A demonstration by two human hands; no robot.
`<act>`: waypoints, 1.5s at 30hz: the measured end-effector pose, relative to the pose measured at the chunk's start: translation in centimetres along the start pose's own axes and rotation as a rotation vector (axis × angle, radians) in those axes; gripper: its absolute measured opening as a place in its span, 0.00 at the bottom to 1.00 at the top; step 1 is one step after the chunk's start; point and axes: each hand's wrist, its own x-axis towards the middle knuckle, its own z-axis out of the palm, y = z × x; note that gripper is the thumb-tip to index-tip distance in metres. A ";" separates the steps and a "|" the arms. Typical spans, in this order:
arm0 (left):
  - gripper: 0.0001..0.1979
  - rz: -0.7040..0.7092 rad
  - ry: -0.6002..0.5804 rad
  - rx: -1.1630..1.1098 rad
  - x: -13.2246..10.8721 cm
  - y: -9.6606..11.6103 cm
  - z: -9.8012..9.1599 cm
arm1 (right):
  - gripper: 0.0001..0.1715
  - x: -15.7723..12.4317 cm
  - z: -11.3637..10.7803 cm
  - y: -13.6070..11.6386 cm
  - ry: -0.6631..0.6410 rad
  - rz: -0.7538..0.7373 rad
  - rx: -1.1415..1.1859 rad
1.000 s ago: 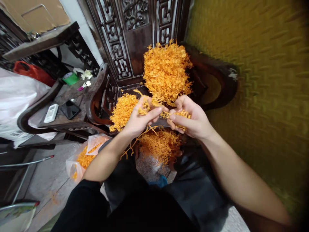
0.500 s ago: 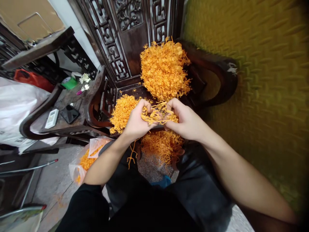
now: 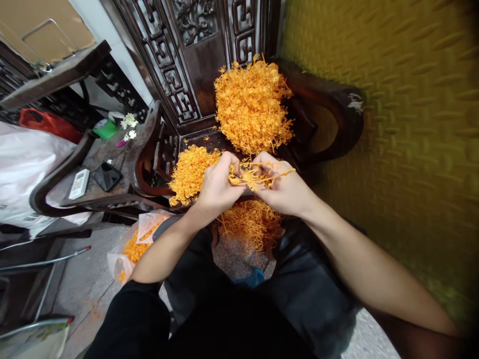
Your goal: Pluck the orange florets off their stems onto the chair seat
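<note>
My left hand [image 3: 220,183] and my right hand [image 3: 282,189] meet close together in the middle of the head view. Both are closed on thin orange branching sprigs [image 3: 251,174], whose tips fan out between the fingers; one stem points right across my right hand. Fingertips are partly hidden by the sprigs. Just beyond the hands, a large heap of orange flower-like pieces [image 3: 252,107] lies on the dark wooden chair seat [image 3: 205,138]. Beside my left hand is a smaller heap of loose orange pieces [image 3: 192,172]. Below the hands, a tangle of bare orange stems [image 3: 250,222] shows between my knees.
A carved chair back [image 3: 202,75] stands ahead, with a curved armrest [image 3: 352,119] at right. On the left side table lie a black phone [image 3: 107,176], a white remote [image 3: 79,183] and green tape [image 3: 105,128]. A plastic bag of orange pieces [image 3: 138,244] sits on the floor.
The sprigs between my hands have shifted, and one stem now sticks out to the right. The stem that dangled below my left hand is no longer seen there.
</note>
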 end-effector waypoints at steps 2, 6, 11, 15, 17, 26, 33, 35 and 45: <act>0.15 0.005 0.042 -0.003 0.5 -0.6 -0.7 | 0.11 -0.3 -0.4 -0.7 0.011 -0.008 0.056; 0.14 -0.121 0.184 -0.067 1.5 -3.5 -2.1 | 0.07 -1.2 -1.8 -1.5 0.045 0.095 0.211; 0.15 -0.241 -0.111 -0.043 0.7 -5.8 0.5 | 0.11 -0.8 -3.1 0.4 0.359 0.338 0.518; 0.18 -0.325 -0.178 -0.163 -0.3 -5.5 2.4 | 0.15 -0.1 -3.5 1.7 0.518 0.388 0.701; 0.21 -0.416 -0.208 -0.309 -0.5 -5.3 2.6 | 0.18 0.1 -3.9 2.2 0.560 0.395 0.740; 0.15 -0.687 -0.266 -0.753 0.5 -3.5 1.4 | 0.22 -0.3 -3.6 1.6 0.510 0.396 0.815; 0.08 -0.653 -0.222 -0.981 1.2 -2.8 0.4 | 0.24 -0.1 -0.5 1.0 0.256 0.317 0.195; 0.08 -0.614 -0.186 -0.929 1.0 -2.8 0.7 | 0.25 0.2 0.0 1.6 0.326 0.272 0.040; 0.18 -0.534 -0.006 -0.903 0.4 -2.3 1.1 | 0.29 0.5 0.6 1.0 0.202 0.348 0.206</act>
